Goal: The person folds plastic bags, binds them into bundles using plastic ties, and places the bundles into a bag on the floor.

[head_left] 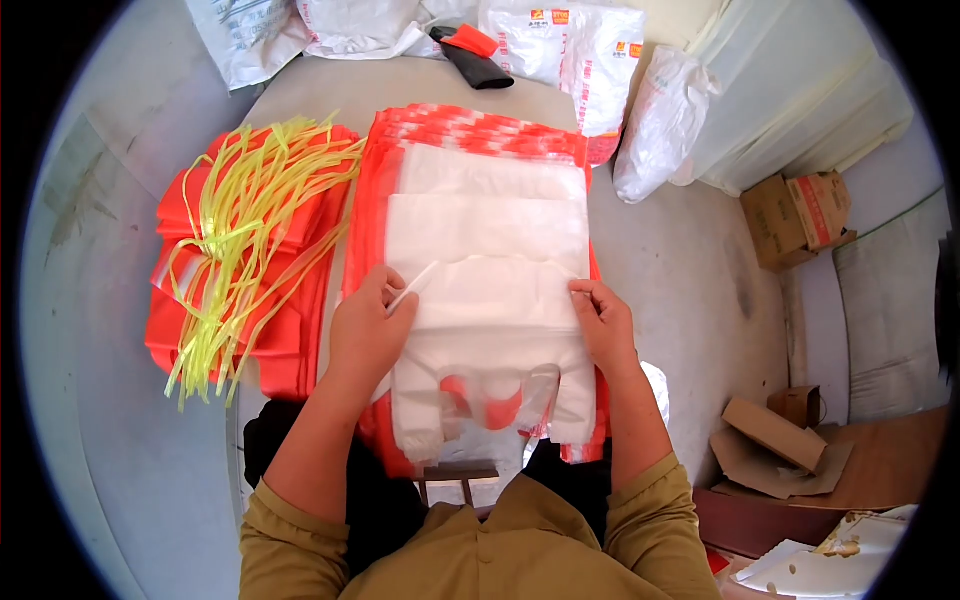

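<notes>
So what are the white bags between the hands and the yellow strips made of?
White bags: most likely thin plastic film, smooth with a soft sheen; it creases finely and looks see-through near the handles.
Yellow strips: probably plastic ribbon, slightly glossy, since they are narrow and bent; another fibre remains possible.

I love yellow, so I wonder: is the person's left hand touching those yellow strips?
Apart. The head view shows a gap between the left hand and the yellow strips, where the red pile shows.
</notes>
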Demonstrator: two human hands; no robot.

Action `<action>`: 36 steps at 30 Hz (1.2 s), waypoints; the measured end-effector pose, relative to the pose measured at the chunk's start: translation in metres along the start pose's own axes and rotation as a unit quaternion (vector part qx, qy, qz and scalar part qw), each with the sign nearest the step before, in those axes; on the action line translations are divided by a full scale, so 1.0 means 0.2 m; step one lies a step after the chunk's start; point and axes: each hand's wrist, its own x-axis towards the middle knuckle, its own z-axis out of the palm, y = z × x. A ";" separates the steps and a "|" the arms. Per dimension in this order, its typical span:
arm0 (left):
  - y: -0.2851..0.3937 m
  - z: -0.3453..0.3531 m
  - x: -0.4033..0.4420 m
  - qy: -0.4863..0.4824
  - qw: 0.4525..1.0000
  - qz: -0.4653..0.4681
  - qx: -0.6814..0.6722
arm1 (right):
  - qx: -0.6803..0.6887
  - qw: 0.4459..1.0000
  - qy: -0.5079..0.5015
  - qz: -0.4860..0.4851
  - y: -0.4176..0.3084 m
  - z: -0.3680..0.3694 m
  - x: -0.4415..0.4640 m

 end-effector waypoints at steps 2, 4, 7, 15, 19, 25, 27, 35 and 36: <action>0.00 -0.01 0.00 0.004 1.000 -0.003 0.003 | -0.008 1.000 -0.009 0.018 -0.03 -0.01 0.00; 0.00 -0.01 0.00 0.003 1.000 0.000 0.018 | -0.018 0.998 -0.047 0.032 -0.03 -0.04 -0.01; -0.01 -0.01 -0.02 0.013 1.000 0.017 -0.007 | -0.028 0.995 -0.097 0.025 -0.08 -0.09 -0.04; -0.03 -0.05 -0.04 -0.069 0.995 0.008 -0.076 | -0.135 0.978 -0.154 -0.042 -0.15 -0.13 -0.05; 0.06 -0.10 -0.08 -0.088 0.993 0.011 -0.073 | -0.164 0.973 -0.153 -0.051 -0.17 -0.12 -0.06; 0.11 -0.14 -0.09 -0.124 0.992 -0.005 -0.011 | -0.184 0.973 -0.122 -0.063 -0.20 -0.10 -0.08; 0.04 -0.10 -0.09 -0.087 0.994 0.069 -0.008 | -0.213 0.967 -0.109 -0.090 -0.20 -0.09 -0.09; 0.02 -0.08 -0.10 -0.030 0.971 0.211 0.112 | -0.321 0.932 -0.067 -0.152 -0.14 -0.06 -0.13; 0.03 -0.08 -0.11 -0.034 0.971 0.208 0.108 | -0.315 0.935 -0.060 -0.153 -0.14 -0.05 -0.14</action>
